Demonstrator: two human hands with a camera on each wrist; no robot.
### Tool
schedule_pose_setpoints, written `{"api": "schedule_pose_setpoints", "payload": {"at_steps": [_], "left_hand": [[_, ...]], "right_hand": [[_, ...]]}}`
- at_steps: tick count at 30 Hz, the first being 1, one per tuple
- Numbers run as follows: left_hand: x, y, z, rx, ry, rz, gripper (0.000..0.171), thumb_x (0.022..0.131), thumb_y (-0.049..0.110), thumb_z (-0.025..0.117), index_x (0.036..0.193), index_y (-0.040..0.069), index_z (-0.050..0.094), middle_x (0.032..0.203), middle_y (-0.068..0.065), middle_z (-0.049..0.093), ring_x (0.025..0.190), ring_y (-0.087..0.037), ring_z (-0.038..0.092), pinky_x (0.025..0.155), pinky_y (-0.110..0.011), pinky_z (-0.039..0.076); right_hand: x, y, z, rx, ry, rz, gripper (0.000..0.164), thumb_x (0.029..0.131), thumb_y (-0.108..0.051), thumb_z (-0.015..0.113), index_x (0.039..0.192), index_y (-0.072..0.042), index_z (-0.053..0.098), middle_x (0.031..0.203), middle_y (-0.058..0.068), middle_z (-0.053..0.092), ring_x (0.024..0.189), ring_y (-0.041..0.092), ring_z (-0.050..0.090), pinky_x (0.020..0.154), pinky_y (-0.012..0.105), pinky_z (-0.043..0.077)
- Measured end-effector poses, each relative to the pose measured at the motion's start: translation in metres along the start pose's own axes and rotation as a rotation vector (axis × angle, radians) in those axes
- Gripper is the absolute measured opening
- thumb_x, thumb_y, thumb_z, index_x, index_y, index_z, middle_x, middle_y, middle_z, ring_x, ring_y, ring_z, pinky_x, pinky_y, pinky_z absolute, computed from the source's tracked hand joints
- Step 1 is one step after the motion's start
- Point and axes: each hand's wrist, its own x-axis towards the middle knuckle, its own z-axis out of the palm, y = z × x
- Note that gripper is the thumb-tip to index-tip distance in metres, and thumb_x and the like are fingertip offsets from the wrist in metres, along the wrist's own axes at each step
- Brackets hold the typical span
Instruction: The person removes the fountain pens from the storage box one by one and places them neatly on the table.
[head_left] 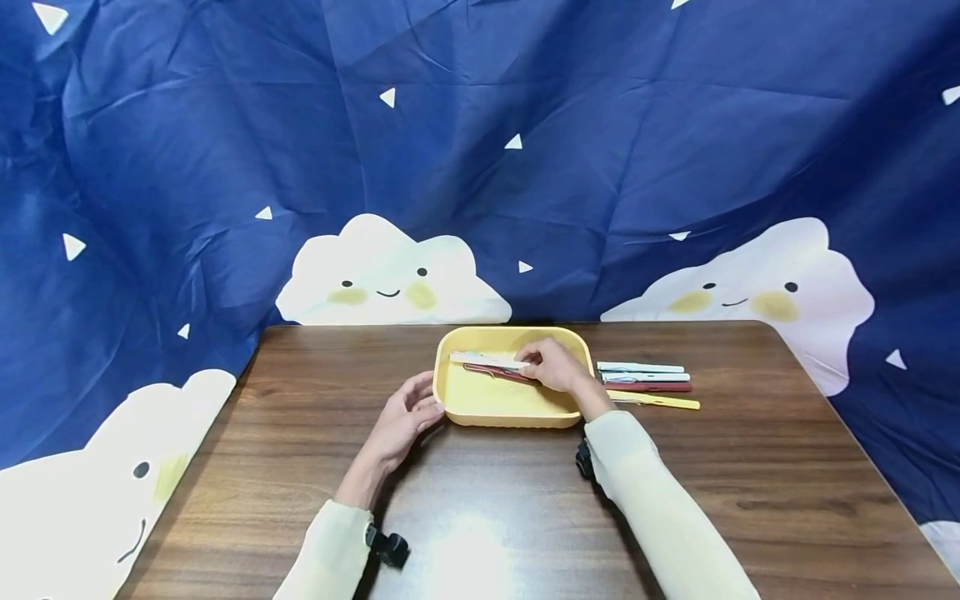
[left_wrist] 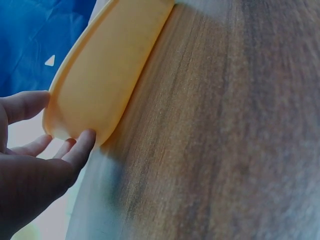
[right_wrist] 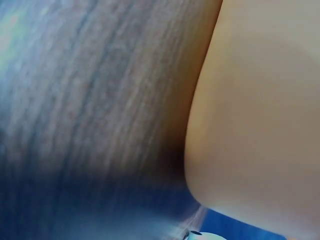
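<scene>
Clock hours are read from the middle of the yellow tray (head_left: 513,422), with twelve at the far side of the table (head_left: 780,475). Behind everything, from left to right, a blue cloth (head_left: 570,192) printed with white clouds is hung.

The left hand (head_left: 405,419) is placed between eight and nine o'clock, its fingers parted and rested against the outer wall of the tray; nothing is enclosed by them. Below it, a pale left sleeve (head_left: 330,546) is seen, with a black wrist device (head_left: 390,548) strapped beside it.

Inside the tray, a white pen (head_left: 483,359) is laid towards ten o'clock, stretched roughly from nine to three. Just on its near side, a dark red pen (head_left: 495,372) is slanted, its right end partly covered by the right hand (head_left: 553,365). That hand is held over the tray between two and three o'clock, its fingers curled and pinched on the right end of the white pen; they are not shown in the right wrist view.

Outside the tray, at three o'clock, two whitish pens (head_left: 648,377), a red pen (head_left: 660,387) and a yellow pen (head_left: 663,402) are lined up side by side, the yellow one nearest and slightly tilted.
</scene>
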Motion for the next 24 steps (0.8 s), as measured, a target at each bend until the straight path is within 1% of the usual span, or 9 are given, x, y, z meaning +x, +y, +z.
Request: {"api": "schedule_pose_setpoints", "payload": {"at_steps": [4, 6, 9, 12, 13, 14, 16, 20, 24], "left_hand": [[0.002, 0.001, 0.0, -0.007, -0.006, 0.003, 0.069, 0.091, -0.013, 0.06, 0.153, -0.004, 0.031, 0.148, -0.03, 0.038, 0.131, -0.039, 0.046, 0.101, -0.033, 0.052], [0.002, 0.001, 0.0, -0.004, -0.008, 0.006, 0.068, 0.091, -0.013, 0.06, 0.153, -0.005, 0.031, 0.147, -0.031, 0.039, 0.13, -0.038, 0.047, 0.101, -0.033, 0.052], [0.002, 0.001, 0.0, -0.004, -0.002, 0.004, 0.068, 0.091, -0.013, 0.06, 0.153, -0.004, 0.032, 0.148, -0.03, 0.038, 0.13, -0.037, 0.047, 0.101, -0.033, 0.052], [0.002, 0.001, 0.001, -0.008, 0.001, 0.006, 0.069, 0.091, -0.013, 0.06, 0.153, -0.004, 0.031, 0.149, -0.029, 0.037, 0.131, -0.037, 0.045, 0.1, -0.033, 0.052], [0.002, 0.001, 0.001, -0.01, 0.001, 0.008, 0.069, 0.091, -0.013, 0.06, 0.153, -0.004, 0.031, 0.15, -0.029, 0.037, 0.132, -0.038, 0.045, 0.1, -0.032, 0.052], [0.002, 0.001, 0.001, -0.012, 0.0, 0.01, 0.069, 0.091, -0.013, 0.06, 0.153, -0.004, 0.031, 0.15, -0.029, 0.037, 0.132, -0.038, 0.044, 0.1, -0.032, 0.052], [0.001, 0.002, 0.001, -0.01, 0.002, 0.01, 0.069, 0.091, -0.013, 0.06, 0.153, -0.004, 0.031, 0.15, -0.029, 0.037, 0.132, -0.038, 0.044, 0.099, -0.032, 0.053], [0.0, 0.0, 0.0, -0.002, 0.002, 0.0, 0.068, 0.092, -0.012, 0.06, 0.153, -0.003, 0.032, 0.15, -0.029, 0.038, 0.133, -0.038, 0.045, 0.1, -0.032, 0.052], [0.0, -0.001, 0.0, -0.003, -0.003, 0.001, 0.069, 0.092, -0.012, 0.06, 0.154, -0.003, 0.031, 0.15, -0.029, 0.037, 0.133, -0.039, 0.044, 0.1, -0.032, 0.052]], "right_hand": [[-0.001, -0.002, -0.003, -0.002, 0.025, 0.009, 0.014, 0.089, -0.001, 0.073, 0.102, 0.001, 0.075, 0.092, 0.008, 0.072, 0.082, 0.017, 0.06, 0.075, 0.029, 0.05], [-0.002, -0.003, -0.005, -0.002, 0.04, 0.024, 0.015, 0.089, -0.002, 0.072, 0.103, -0.001, 0.075, 0.095, 0.009, 0.073, 0.079, 0.015, 0.06, 0.074, 0.028, 0.051], [-0.002, -0.005, -0.006, 0.031, 0.044, 0.052, 0.016, 0.09, -0.002, 0.072, 0.106, -0.001, 0.075, 0.096, 0.01, 0.073, 0.066, 0.013, 0.06, 0.064, 0.027, 0.052], [-0.003, -0.006, -0.008, 0.073, 0.052, 0.061, 0.017, 0.09, -0.002, 0.072, 0.106, 0.001, 0.074, 0.092, 0.011, 0.072, 0.051, 0.012, 0.056, 0.053, 0.026, 0.05], [-0.003, -0.006, -0.008, 0.086, 0.058, 0.061, 0.016, 0.09, -0.002, 0.072, 0.106, 0.001, 0.074, 0.091, 0.011, 0.071, 0.048, 0.012, 0.055, 0.05, 0.026, 0.049], [-0.003, -0.007, -0.009, 0.09, 0.067, 0.055, 0.016, 0.09, -0.002, 0.072, 0.105, 0.001, 0.074, 0.09, 0.01, 0.072, 0.048, 0.011, 0.054, 0.051, 0.025, 0.049], [-0.004, -0.008, -0.01, 0.087, 0.085, 0.042, 0.014, 0.089, -0.002, 0.072, 0.102, 0.001, 0.075, 0.089, 0.009, 0.072, 0.053, 0.01, 0.056, 0.057, 0.024, 0.05], [-0.008, -0.012, -0.012, 0.072, 0.113, 0.028, 0.011, 0.088, -0.003, 0.074, 0.098, -0.001, 0.077, 0.089, 0.007, 0.073, 0.072, 0.011, 0.059, 0.071, 0.026, 0.05], [-0.012, -0.016, -0.014, 0.042, 0.145, 0.023, 0.01, 0.086, -0.005, 0.077, 0.096, -0.004, 0.079, 0.09, 0.005, 0.075, 0.082, 0.015, 0.062, 0.076, 0.03, 0.052]]}}
